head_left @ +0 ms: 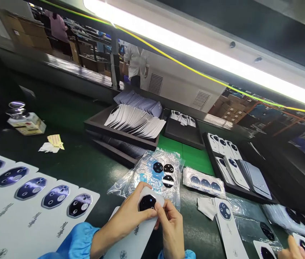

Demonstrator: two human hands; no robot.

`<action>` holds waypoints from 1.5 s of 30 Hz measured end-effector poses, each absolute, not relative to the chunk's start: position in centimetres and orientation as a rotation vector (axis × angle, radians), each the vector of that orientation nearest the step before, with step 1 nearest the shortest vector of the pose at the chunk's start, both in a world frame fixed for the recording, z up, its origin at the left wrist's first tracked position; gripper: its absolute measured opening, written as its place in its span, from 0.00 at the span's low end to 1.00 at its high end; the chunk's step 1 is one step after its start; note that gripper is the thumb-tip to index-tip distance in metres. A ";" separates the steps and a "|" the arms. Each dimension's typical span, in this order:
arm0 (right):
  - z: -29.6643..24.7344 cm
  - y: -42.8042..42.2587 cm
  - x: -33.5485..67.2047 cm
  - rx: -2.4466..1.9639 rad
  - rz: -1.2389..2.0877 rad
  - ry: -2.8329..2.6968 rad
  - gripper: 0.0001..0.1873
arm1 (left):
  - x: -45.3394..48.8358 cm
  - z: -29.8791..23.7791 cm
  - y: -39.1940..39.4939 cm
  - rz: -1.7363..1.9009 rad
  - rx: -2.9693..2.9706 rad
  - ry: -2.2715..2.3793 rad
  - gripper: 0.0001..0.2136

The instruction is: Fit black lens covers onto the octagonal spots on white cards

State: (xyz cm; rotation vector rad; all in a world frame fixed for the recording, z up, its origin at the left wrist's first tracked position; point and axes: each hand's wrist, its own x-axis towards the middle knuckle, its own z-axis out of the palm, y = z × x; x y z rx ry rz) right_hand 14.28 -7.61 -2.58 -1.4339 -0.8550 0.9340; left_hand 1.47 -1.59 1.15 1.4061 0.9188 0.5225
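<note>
On the far left of the green bench: a pump bottle (24, 120), then a yellow label sheet (55, 140). Below them, a fanned row of white covers (33, 212) with shiny lens plates.

Bottom centre, left hand (126, 220), blue sleeve, is closed round the top end of a white back cover (137, 241), fingers wrapped over its upper corner. The black lens piece (147, 203) sits on that corner, just right of the left fingertips. Right hand (171, 226) touches it from the right, thumb and forefinger pinched on its right edge; the other fingers are curled.

Just behind the hands, a clear plastic bag (144, 169) holds loose black lens pieces. Further back are dark trays (98, 124) of stacked covers. To the right lie a second bag (203, 183), a loose cover (230, 230) and a right tray (249, 194). Another person's hand (292, 250) is at the bottom right corner.
</note>
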 end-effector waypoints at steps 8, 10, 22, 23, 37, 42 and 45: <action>-0.8 -8.5 12.7 -1.516 0.642 -0.887 0.27 | 2.6 1.2 -2.1 0.740 1.356 1.079 0.15; -0.8 -8.6 12.6 -1.502 0.642 -0.934 0.26 | 2.8 1.2 -2.0 0.815 1.330 1.048 0.14; -1.2 -8.0 13.4 -1.269 1.118 -0.560 0.21 | 0.6 2.5 -1.3 0.577 1.349 0.791 0.12; -1.2 -8.1 13.4 -1.262 1.129 -0.538 0.22 | 0.3 2.8 -1.1 0.530 1.370 0.760 0.12; 0.7 -9.2 12.6 -1.304 1.068 -0.727 0.22 | 1.1 1.2 -0.7 0.684 1.479 0.852 0.12; 1.1 -10.0 12.4 -1.338 1.105 -0.737 0.19 | -0.3 2.5 -1.6 0.630 1.644 0.816 0.08; 0.8 -10.4 12.6 -1.336 1.069 -0.697 0.20 | -1.7 3.1 -1.6 0.583 1.822 0.719 0.07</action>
